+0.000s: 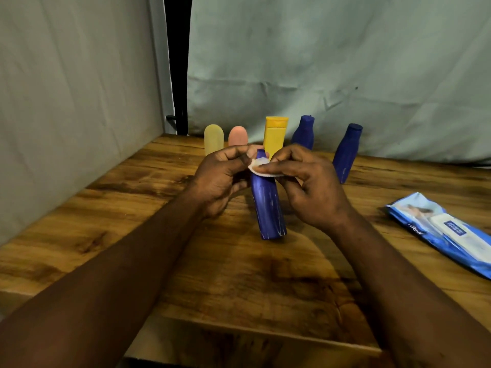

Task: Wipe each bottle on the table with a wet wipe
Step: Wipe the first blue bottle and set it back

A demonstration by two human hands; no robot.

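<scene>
A wooden table (132,208) stands against a grey-green cloth backdrop (318,49).

Hand pose: both forearms reach in from the near edge and meet over the middle of the table. The left hand (220,179) has its fingers curled round the upper part of a blue bottle (268,205) from the left side. The right hand (310,187) pinches a white wipe (261,168) between thumb and forefinger, with the other fingers curled loosely below. The wipe lies against the bottle's neck, between the two hands.

Hard to make out: the hands and the wipe cover the bottle's neck, and only the tip of the cap shows. Whether the bottle's base rests on the table cannot be told.

Position relative to the grip: the bottle's body runs down from the grip toward the person, tilted slightly. Beyond the grip stands a row: a pale yellow bottle (214,139), a pink bottle (238,136), a yellow bottle (275,132) and a second blue bottle (304,131). A third blue bottle (346,152) stands to the right of the grip. A blue wipe pack (446,232) lies flat, well to the right, cut off by the frame edge.
</scene>
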